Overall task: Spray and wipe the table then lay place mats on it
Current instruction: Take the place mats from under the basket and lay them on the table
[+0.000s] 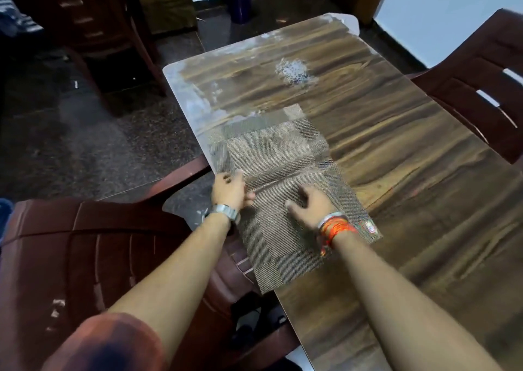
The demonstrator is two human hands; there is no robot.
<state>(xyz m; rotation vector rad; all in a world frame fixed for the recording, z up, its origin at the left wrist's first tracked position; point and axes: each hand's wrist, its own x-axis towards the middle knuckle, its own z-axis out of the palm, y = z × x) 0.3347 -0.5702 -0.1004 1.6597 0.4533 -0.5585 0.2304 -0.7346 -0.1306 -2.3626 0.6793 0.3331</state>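
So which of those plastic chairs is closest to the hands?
The near chair at lower left, beside the left hand gripping the place mat. The right-side chair sits across the table; the back chair stands far off.

1 table (396, 144), 3 chairs (85, 243) (481, 87) (93, 30), 2 hands (230, 190) (310, 203), 1 bin (239, 2), 1 wristwatch (223, 210), place mats (283, 229) overlapped, no. unclear

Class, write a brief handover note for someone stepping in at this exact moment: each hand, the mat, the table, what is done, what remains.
Left hand: pinches the left edge of the woven brown rectangular place mat.
Right hand: rests on the mat, holding nothing.
Mat: on the wood-grain table, along its left edge, with a ridge across its middle.
Done: one mat down.
Left: flatten it; wipe the white spray patch; lay further mats, none in view.
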